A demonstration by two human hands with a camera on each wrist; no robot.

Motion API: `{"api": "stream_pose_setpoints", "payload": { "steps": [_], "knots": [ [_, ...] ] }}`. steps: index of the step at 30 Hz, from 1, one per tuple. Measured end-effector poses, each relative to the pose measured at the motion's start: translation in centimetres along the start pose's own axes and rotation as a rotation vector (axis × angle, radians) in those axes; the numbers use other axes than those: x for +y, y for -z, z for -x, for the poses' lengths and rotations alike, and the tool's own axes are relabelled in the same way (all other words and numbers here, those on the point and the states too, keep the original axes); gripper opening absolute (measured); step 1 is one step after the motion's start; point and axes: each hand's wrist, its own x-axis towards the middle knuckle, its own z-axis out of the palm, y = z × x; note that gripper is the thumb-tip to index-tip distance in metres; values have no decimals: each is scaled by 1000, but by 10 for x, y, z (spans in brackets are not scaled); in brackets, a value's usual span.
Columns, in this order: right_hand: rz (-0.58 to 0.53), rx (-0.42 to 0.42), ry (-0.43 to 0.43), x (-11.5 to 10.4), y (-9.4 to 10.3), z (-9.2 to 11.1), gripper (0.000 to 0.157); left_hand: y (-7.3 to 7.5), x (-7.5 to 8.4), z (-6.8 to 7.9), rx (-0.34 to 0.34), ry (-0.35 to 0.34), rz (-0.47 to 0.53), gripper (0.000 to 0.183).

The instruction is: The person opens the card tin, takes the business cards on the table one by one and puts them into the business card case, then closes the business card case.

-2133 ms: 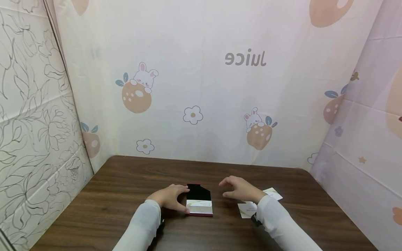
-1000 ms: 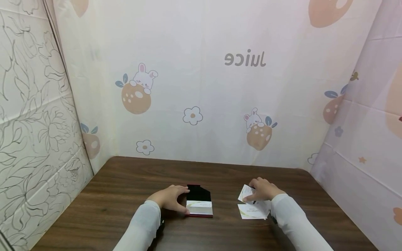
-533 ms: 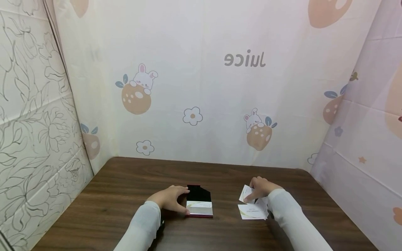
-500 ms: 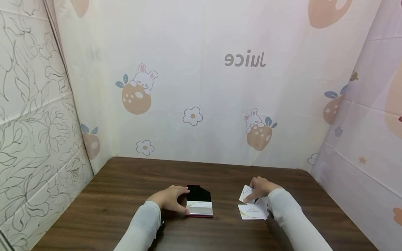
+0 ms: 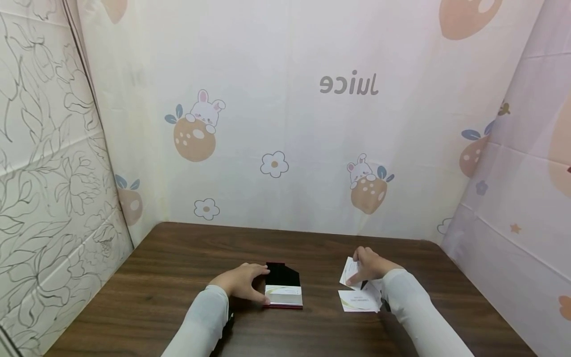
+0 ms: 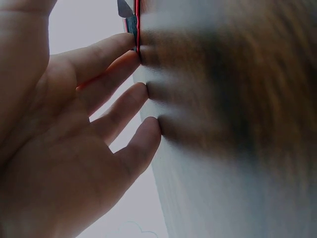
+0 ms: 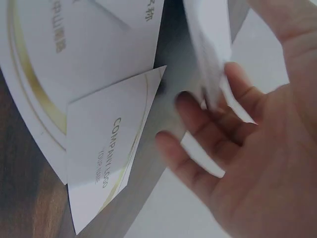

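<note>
An opened card case (image 5: 282, 276) lies on the table, with black lining, red edges, a silver part and a white card (image 5: 283, 290) in it. At its left side rests my left hand (image 5: 243, 282), thumb and forefinger touching the case. The left wrist view shows fairly straight fingers (image 6: 121, 114) with tips at the tabletop and the case's red edge. My right hand (image 5: 373, 265) pinches a white business card (image 5: 349, 270), tilted up between thumb and fingers. Below that hand lie other business cards (image 5: 357, 301), overlapping; one reads "COMPANY LOGO" (image 7: 109, 153) in the right wrist view.
A dark wood-grain table (image 5: 200, 248) carries everything. Behind it hangs a pale curtain (image 5: 285, 114) printed with rabbits and fruit. Patterned sheets also close off the left and right sides. Bare wood separates the case from the loose cards.
My right hand has gone from beside the case to the loose cards on the right and now tilts one up a little. The left hand and case have stayed in place.
</note>
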Motion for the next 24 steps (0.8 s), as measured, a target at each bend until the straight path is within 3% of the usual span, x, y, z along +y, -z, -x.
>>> {"api": "stream_pose_setpoints", "payload": {
  "steps": [6, 12, 21, 24],
  "knots": [
    [-86, 84, 151, 2, 0, 1, 66, -1, 0, 0, 0, -1, 0, 82],
    [-147, 178, 229, 2, 1, 3, 55, 1, 0, 1, 1, -7, 0, 82],
    [-188, 197, 272, 7, 4, 4, 58, 1, -1, 1, 2, -18, 2, 82],
    [-245, 177, 220, 9, 3, 5, 60, 1, -1, 1, 0, -17, 4, 82]
  ]
}}
